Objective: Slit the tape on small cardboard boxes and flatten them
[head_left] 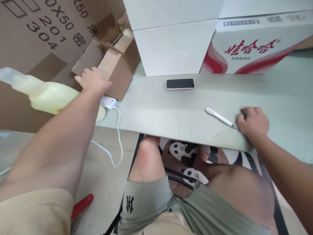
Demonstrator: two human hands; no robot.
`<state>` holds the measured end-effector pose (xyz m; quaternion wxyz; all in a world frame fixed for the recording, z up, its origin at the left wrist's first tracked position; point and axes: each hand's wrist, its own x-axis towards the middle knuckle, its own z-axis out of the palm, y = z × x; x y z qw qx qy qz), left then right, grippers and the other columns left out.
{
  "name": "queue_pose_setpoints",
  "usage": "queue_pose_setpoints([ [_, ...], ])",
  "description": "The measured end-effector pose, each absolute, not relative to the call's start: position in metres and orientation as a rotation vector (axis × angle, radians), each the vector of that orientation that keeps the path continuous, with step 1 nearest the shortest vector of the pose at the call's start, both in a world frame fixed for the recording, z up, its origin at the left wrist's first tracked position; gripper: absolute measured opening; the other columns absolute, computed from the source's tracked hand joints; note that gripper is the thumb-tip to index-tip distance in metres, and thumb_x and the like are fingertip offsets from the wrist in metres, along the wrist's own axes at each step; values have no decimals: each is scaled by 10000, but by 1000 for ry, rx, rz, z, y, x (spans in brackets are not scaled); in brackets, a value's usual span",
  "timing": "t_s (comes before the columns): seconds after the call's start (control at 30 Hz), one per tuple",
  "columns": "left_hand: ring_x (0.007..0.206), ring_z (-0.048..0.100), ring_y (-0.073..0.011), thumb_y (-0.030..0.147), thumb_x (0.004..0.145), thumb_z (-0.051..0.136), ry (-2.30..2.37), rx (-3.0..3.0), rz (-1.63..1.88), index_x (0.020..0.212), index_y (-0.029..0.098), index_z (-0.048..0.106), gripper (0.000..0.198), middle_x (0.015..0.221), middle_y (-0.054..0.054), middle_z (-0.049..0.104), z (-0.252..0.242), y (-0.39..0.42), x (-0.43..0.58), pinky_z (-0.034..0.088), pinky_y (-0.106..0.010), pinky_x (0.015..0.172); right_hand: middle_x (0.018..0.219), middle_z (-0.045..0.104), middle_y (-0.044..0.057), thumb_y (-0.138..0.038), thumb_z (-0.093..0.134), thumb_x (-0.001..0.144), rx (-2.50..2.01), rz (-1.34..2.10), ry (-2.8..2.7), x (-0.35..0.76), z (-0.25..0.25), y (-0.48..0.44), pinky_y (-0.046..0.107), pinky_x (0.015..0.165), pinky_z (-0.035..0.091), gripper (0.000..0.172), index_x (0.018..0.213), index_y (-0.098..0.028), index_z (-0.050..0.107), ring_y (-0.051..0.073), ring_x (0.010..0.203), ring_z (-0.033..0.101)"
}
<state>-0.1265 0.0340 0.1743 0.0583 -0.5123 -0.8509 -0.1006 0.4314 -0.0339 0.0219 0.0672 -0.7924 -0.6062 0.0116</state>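
- Left hand (93, 80): partly open, fingers spread and bent over the near top edge of an open brown cardboard box (119, 73); whether it grips cannot be told.
- Right hand (255, 122): loosely curled, palm down near the worktop's front edge, over a small dark object (244, 114) mostly hidden beneath the fingers; grip uncertain.
- One white-handled knife (220, 118) lies slantwise, its metal tip just beside the right hand.
- One smartphone (180, 84), dark screen up, lies near the foot of the white cartons.
- Two white carton fronts line the back of the worktop (156, 112): one plain (176, 49), one with red print (244, 49).
- One pale yellow bottle (52, 94) leans across the front left corner, partly behind the left forearm.
- One white power block (108, 101), with one white cable (119, 130) hanging over the front edge, sits just beside the box.
- Open room runs between box and knife, from phone to front edge; more lies right of the right hand.
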Motion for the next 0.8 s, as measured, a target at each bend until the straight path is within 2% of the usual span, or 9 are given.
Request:
queue_pose_setpoints([
  [0.1, 1409, 505, -344, 245, 977, 657, -2583, -1371, -136, 1327, -62, 515, 487, 1490, -279, 567, 186, 22, -108, 258, -585, 1218, 1328, 657, 234, -334, 409, 942, -2376, 44, -1828, 433, 20, -33, 466, 1022, 486, 513, 1300, -91, 685, 377, 1235, 635],
  [0.27, 1408, 508, -361, 173, 1039, 509, -2446, -1349, -428, 1271, 16, 570, 286, 1483, -192, 563, 211, 4, -84, 307, -592, 1198, 1328, 650, 241, -331, 418, 930, -2379, 39, -1814, 434, 20, -33, 465, 988, 476, 507, 1290, -93, 684, 382, 1208, 631],
  [0.33, 1437, 461, -359, 120, 982, 596, -2437, -1312, -652, 1270, 59, 539, 299, 1500, -143, 520, 222, 1, -76, 255, -627, 1228, 1333, 644, 249, -333, 419, 940, -2377, 42, -1820, 432, 22, -34, 456, 975, 466, 502, 1295, -91, 680, 374, 1198, 628],
  [0.43, 1434, 410, -359, -99, 711, 719, -2510, -1232, -960, 1140, 124, 530, 520, 1368, -53, 509, 228, -11, -55, 144, -680, 1277, 1344, 634, 264, -349, 408, 973, -2362, 61, -1837, 429, 28, -37, 433, 959, 431, 502, 1304, -81, 675, 361, 1203, 604],
  [0.47, 1398, 430, -350, -125, 654, 716, -2470, -1246, -1064, 1068, 147, 542, 526, 1284, -33, 507, 225, -19, -44, 172, -666, 1284, 1345, 629, 270, -347, 406, 981, -2356, 74, -1836, 427, 30, -38, 430, 950, 419, 501, 1305, -75, 674, 357, 1192, 596],
  [0.53, 1233, 533, -329, -85, 630, 751, -2276, -1371, -1207, 917, 167, 566, 424, 1118, -37, 489, 209, -42, -19, 386, -607, 1189, 1337, 624, 277, -316, 415, 978, -2351, 96, -1819, 425, 33, -39, 430, 931, 400, 484, 1301, -65, 674, 348, 1141, 590],
  [0.6, 1114, 579, -279, 114, 755, 811, -1763, -1687, -1364, 885, 182, 626, 236, 1062, -49, 485, 184, -72, 6, 494, -554, 1106, 1318, 625, 271, -285, 428, 971, -2345, 104, -1813, 424, 35, -40, 427, 925, 393, 461, 1296, -70, 674, 335, 1099, 584],
  [0.67, 1102, 596, -248, 259, 892, 763, -1402, -1925, -1519, 896, 237, 685, 81, 1053, -44, 487, 157, -101, 26, 515, -515, 1106, 1305, 628, 259, -271, 440, 966, -2344, 105, -1820, 424, 35, -40, 417, 932, 390, 446, 1292, -76, 673, 326, 1095, 579],
  [0.8, 1278, 558, -277, 361, 891, 796, -1270, -2230, -1680, 910, 319, 723, 86, 1260, -45, 491, 117, -134, 41, 520, -485, 1155, 1333, 620, 255, -275, 436, 971, -2332, 130, -1820, 427, 34, -39, 398, 948, 379, 442, 1290, -76, 667, 316, 1116, 572],
])
